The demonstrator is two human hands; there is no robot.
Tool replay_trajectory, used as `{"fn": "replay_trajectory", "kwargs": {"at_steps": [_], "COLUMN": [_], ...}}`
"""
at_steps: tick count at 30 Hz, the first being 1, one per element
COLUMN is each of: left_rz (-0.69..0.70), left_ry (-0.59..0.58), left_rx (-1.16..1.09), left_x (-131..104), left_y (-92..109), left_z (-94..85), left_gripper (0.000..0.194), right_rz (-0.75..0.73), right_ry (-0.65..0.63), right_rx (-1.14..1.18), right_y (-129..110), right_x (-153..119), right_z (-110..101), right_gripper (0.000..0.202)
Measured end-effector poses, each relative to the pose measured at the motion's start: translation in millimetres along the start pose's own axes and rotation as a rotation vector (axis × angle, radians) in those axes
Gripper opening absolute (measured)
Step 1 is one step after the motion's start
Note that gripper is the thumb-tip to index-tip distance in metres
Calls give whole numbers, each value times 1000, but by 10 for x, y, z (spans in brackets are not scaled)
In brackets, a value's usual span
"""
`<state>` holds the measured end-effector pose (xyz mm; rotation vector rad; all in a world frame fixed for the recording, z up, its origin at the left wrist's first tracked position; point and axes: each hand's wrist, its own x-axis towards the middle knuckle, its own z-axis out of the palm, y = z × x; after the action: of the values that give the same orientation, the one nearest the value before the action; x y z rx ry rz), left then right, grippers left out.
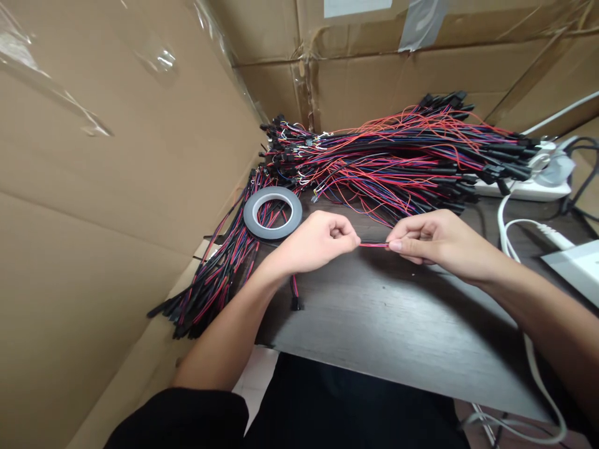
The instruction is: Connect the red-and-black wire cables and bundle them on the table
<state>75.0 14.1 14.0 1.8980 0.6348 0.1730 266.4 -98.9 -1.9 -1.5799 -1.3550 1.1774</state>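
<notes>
A thin red and black wire harness (373, 244) stretches between my two hands above the dark table. My left hand (325, 242) pinches it at one end of the visible span, fingers closed. My right hand (428, 244) pinches it a short way to the right, thumb on top. Below my left wrist a black connector (296, 304) on red and black wires rests on the table; whether it belongs to the held harness I cannot tell. Just left of my left hand a roll of grey tape (250, 212) lies on some wires.
A large pile of wire harnesses (397, 149) lies along the back, another bundle (210, 287) at the left. Cardboard boxes (116, 156) stand left and behind. At the right are a white power strip (524, 189), white cables (501, 224) and a pale flat device (578, 268).
</notes>
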Motion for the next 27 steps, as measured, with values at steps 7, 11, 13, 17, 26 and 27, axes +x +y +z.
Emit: {"fn": "replay_trajectory", "kwargs": {"at_steps": [7, 11, 13, 17, 26, 27], "left_rz": [13, 82, 94, 10, 38, 53], "left_ry": [-2, -52, -50, -71, 8, 7], "left_rx": [-37, 16, 57, 22, -1, -3], "left_x": [37, 38, 34, 20, 43, 47], "left_y": [-43, -52, -51, -53, -40, -43], "left_z": [7, -14, -14, 13, 92, 98], "left_gripper": [14, 13, 13, 14, 9, 9], "right_rz": [9, 10, 4, -18, -83, -87], "right_ry": [-23, -75, -92, -77, -50, -51], "right_rx": [8, -13, -46, -94, -139, -140], "right_y": [11, 4, 2, 12, 60, 66], "right_x": [-1, -1, -1, 1, 13, 14], "right_z": [-3, -4, -8, -7, 45, 47], "right_gripper": [32, 33, 34, 36, 27, 28]}}
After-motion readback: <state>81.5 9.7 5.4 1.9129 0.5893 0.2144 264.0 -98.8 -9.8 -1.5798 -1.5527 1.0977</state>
